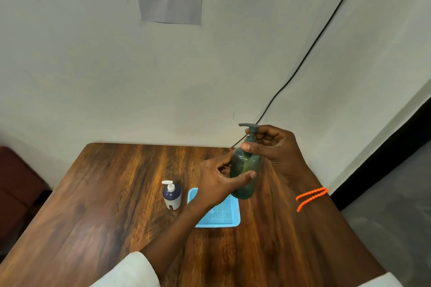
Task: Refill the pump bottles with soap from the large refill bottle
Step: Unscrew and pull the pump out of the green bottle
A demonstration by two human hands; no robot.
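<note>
Both hands hold a green pump bottle (245, 170) above the wooden table (98, 205): the left hand (221, 179) wraps its body, the right hand (272, 147) pinches its neck below the pump head (250, 126). Beneath lies a blue mesh tray (224, 215); just left of it stands a dark blue pump bottle (172, 195).

Small pump bottle (172, 196) on table (93, 205), just left of tray (224, 216)
</note>
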